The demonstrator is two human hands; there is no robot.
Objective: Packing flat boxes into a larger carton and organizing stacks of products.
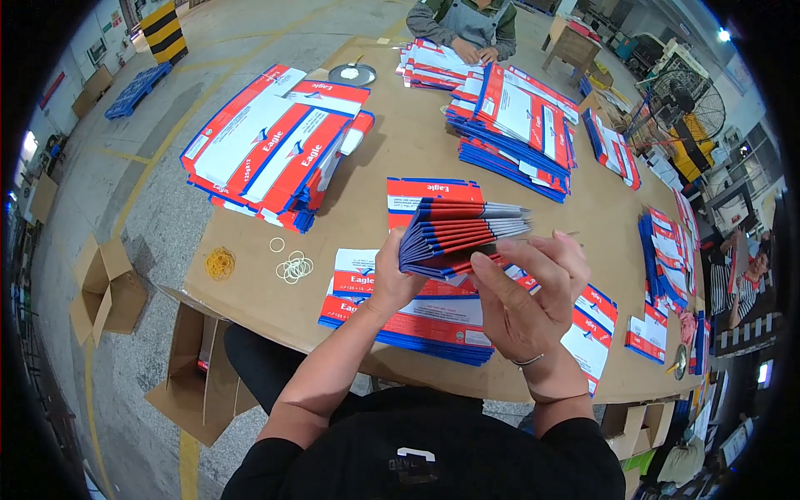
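A fanned bundle of flat folded cartons [462, 231], red, white and blue, is raised above the table in front of me. My left hand [393, 277] is closed around its left end, where the blue edges are pressed together. At the right end, the layers spread apart. My right hand [533, 304] has its thumb and curled fingers at the near right edge, pinching the layers there. Beneath both hands lies a stack of flat printed cartons [417, 329] in the same colours. Another flat carton [433, 190] lies just beyond the bundle.
Big carton piles stand at far left [267, 142] and far right [521, 117]. Left of me are yellow rubber bands [219, 263] and pale rubber bands [294, 267]. Across the brown table [400, 108], a person [471, 33] handles cartons. An open cardboard box [200, 371] stands by my left leg.
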